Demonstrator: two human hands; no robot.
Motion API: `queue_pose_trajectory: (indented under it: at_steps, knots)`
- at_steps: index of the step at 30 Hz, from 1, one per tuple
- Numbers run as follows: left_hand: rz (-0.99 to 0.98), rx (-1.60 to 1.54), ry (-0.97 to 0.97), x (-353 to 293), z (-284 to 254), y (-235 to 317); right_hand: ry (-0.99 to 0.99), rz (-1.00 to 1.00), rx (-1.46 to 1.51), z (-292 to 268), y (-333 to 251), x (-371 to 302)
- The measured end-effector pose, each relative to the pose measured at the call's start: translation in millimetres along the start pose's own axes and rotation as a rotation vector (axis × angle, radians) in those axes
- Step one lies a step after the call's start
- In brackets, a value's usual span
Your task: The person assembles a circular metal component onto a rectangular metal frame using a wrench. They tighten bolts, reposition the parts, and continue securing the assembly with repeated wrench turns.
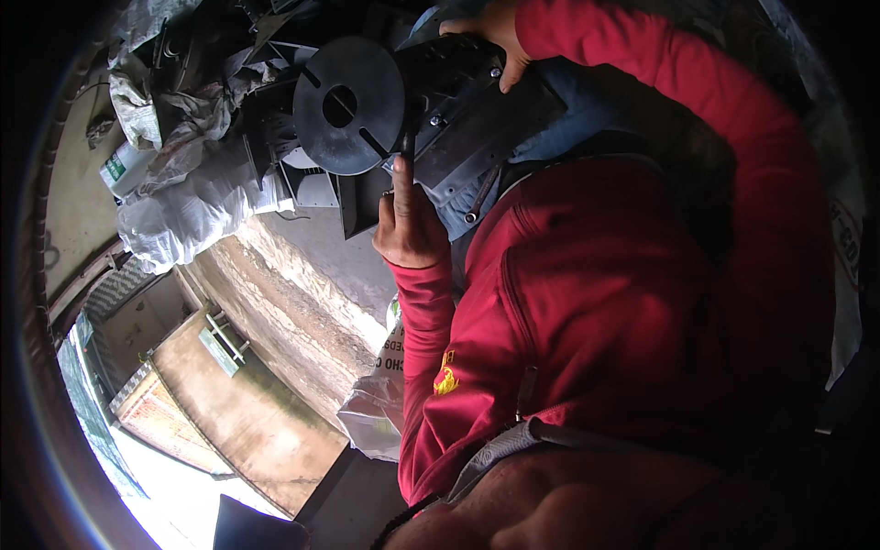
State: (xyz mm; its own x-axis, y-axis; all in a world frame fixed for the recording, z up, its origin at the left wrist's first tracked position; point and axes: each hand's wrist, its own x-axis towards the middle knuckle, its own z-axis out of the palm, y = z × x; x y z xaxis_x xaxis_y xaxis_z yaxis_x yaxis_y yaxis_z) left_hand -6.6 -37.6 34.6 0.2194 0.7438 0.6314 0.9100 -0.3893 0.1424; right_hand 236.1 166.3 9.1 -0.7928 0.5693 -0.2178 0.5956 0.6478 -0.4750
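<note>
A black metal assembly (490, 124) with bolt heads on it lies across my lap at the top of the view. At its left end stands a dark round disc (321, 124) with a centre hole and two slots. My right hand (495, 38) grips the assembly's upper edge, with the thumb on the near face and the fingers reaching over it. Next to the disc's lower right rim is my left hand (408, 225), its lower fingers curled and thumb and index raised together against the assembly. Whatever lies between those fingertips is too small to make out.
A wrench-like tool (481, 197) lies by my thigh, below the assembly. Dark metal pieces (316, 188) and crumpled plastic bags (188, 215) sit to the left, with a white container (124, 170) among them. A printed sack (376, 412) stands beside my left arm.
</note>
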Motion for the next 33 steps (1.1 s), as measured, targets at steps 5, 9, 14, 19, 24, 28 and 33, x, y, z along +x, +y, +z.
queue_pose_trajectory:
  at_steps: [5,9,14,19,24,28,33]
  knots:
    - [-0.138,-0.018,-0.235,-22.8,13.0,-13.9,0.040,-0.008,-0.059,5.5,-4.6,3.7]
    - [-0.071,0.016,-0.157,3.8,-1.4,0.2,0.063,0.012,-0.054,10.1,6.3,1.7]
    - [0.017,-0.014,-0.207,-2.1,9.6,-3.7,0.044,0.001,-0.070,14.0,2.1,4.2]
    - [-0.100,0.039,-0.195,-8.0,4.1,-6.0,0.027,-0.004,-0.034,11.9,7.9,8.5]
    - [-0.076,-0.027,-0.124,-12.4,13.8,-12.0,0.039,0.013,-0.047,10.0,4.5,5.8]
    - [-0.061,0.079,-0.238,-21.8,18.8,-19.9,0.056,-0.002,-0.075,16.1,-1.7,6.6]
    - [-0.035,0.041,-0.139,-4.9,-0.8,-11.9,0.073,-0.018,-0.023,17.3,13.0,7.1]
